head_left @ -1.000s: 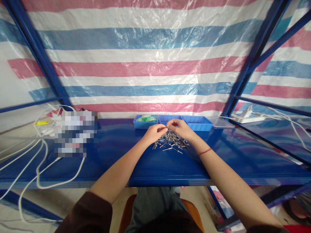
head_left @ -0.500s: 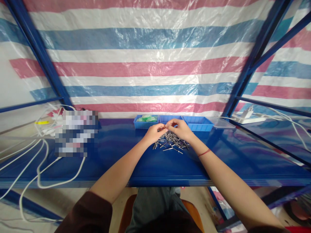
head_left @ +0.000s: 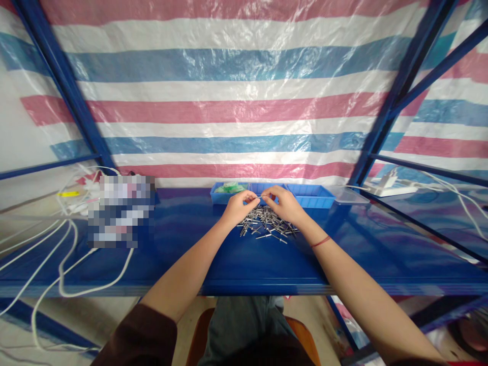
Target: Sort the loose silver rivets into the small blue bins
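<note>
Because the slim metal piece (head_left: 260, 197), apparently a rivet, is short, it is gripped by fingertips alone: the left hand (head_left: 240, 208) pinches one end and the right hand (head_left: 282, 202) the other, the hands themselves slightly apart. Gripping both ends likely keeps the piece steady and its middle exposed. Directly beneath and on the near side of the hands lies a loose pile of blind rivets (head_left: 267, 219), spread within easy reach of both. Behind the hands, three blue bins stand side by side: the left bin (head_left: 218, 199) contains a green packet (head_left: 229, 187), while the middle bin (head_left: 256, 187) is partly hidden by the fingers. The right bin (head_left: 318, 202) has a clear plastic lid (head_left: 351, 195) just beside it. The bins sit at the rear of the blue tabletop (head_left: 267, 264), close to the striped sheet (head_left: 229, 112), which limits rearward movement. Bare surface extends to both sides of the pile and forward to the front edge; farther left, white cables (head_left: 75, 239) restrict that side and hang over the edge.
</note>
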`<act>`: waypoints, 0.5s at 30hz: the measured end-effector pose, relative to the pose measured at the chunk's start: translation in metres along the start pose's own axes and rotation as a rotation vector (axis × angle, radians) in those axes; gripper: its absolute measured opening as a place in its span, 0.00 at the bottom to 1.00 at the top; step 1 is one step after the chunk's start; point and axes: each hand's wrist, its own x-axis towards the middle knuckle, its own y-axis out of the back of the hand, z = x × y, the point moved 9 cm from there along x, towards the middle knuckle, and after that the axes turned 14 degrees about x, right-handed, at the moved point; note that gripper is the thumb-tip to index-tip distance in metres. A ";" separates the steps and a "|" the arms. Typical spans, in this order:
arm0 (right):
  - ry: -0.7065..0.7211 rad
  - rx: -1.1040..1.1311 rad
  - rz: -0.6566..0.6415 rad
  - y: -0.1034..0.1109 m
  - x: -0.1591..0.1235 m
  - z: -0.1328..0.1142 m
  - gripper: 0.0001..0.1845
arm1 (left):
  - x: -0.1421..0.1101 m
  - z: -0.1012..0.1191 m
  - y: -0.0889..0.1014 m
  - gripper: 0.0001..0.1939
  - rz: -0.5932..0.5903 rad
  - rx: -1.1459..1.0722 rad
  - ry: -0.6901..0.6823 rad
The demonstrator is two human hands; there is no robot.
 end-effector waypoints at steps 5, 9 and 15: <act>-0.106 -0.060 -0.024 -0.005 0.000 0.018 0.11 | -0.001 0.001 -0.001 0.12 -0.002 0.027 0.009; -0.199 -0.189 0.140 0.013 0.002 0.043 0.13 | -0.002 -0.001 -0.004 0.15 -0.041 0.147 0.006; -0.388 -0.488 0.288 0.037 -0.001 0.068 0.17 | -0.005 -0.003 -0.017 0.11 -0.204 0.360 -0.114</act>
